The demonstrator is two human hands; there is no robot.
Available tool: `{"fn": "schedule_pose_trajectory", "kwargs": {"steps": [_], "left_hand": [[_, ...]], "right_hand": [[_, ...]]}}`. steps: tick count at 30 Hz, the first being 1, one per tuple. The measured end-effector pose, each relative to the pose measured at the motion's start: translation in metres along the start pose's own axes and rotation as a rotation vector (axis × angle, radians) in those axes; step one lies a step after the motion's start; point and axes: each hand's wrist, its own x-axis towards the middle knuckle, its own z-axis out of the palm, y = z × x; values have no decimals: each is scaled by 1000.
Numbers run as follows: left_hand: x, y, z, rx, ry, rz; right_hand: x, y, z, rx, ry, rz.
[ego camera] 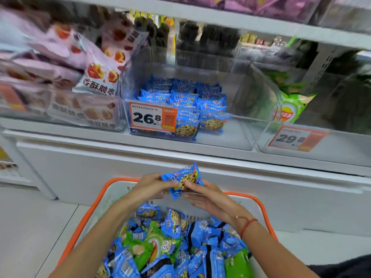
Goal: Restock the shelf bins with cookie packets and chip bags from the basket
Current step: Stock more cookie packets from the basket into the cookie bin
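Note:
A blue cookie packet (183, 178) is held between both hands above the basket's far rim. My left hand (149, 187) grips its left side and my right hand (206, 195) pinches its right side with thumb and fingers. Below them the orange-rimmed basket (84, 219) holds several blue cookie packets (202, 259) and green chip bags (154, 247). On the shelf ahead, a clear bin (236, 135) with a 26.8 price tag (149, 118) holds stacked blue cookie packets (184, 99) on its left side. The clear bin (321, 143) to the right holds green chip bags (289, 109).
A bin of pink snack bags (96, 77) stands at the left of the shelf. A white shelf front (180, 157) runs between basket and bins. An upper shelf (241, 21) overhangs the bins. A 29.8 price tag (295, 138) marks the right bin.

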Motion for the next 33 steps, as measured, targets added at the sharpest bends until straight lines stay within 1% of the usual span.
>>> {"fn": "schedule_pose_trajectory", "kwargs": {"steps": [2,6,12,15,19,21,23,25,26,27,28,30,33], "left_hand": [[-6,12,-4,-31,35,105],[-14,35,-11,18,64,260],[-22,76,-17,35,218,533],[-30,94,-15,32,238,637],[-35,111,-12,102,247,719],[-33,118,-17,127,338,752],[-32,122,-29,214,505,792],[-30,123,-45,493,723,830],[-29,122,-53,638,801,829],[-26,121,-60,731,852,816],[-23,119,-66,776,874,796],[-18,117,-73,799,869,723],[-13,114,-75,804,831,643]], "right_hand": [[-2,-14,6,-16,-14,-44],[-10,-48,13,-337,30,-159],[-32,-109,15,-519,109,-502],[-43,-134,21,-685,158,-652],[-52,-162,24,-945,175,-720],[-55,-181,19,-1027,196,-775],[-57,-204,9,-1036,240,-830],[-55,-228,-6,-1086,309,-823],[-53,-238,-13,-1158,335,-797],[-49,-247,-20,-1241,343,-749],[-45,-255,-24,-1317,332,-689],[-36,-265,-30,-1434,283,-569],[-21,-272,-31,-1482,210,-390]]}}
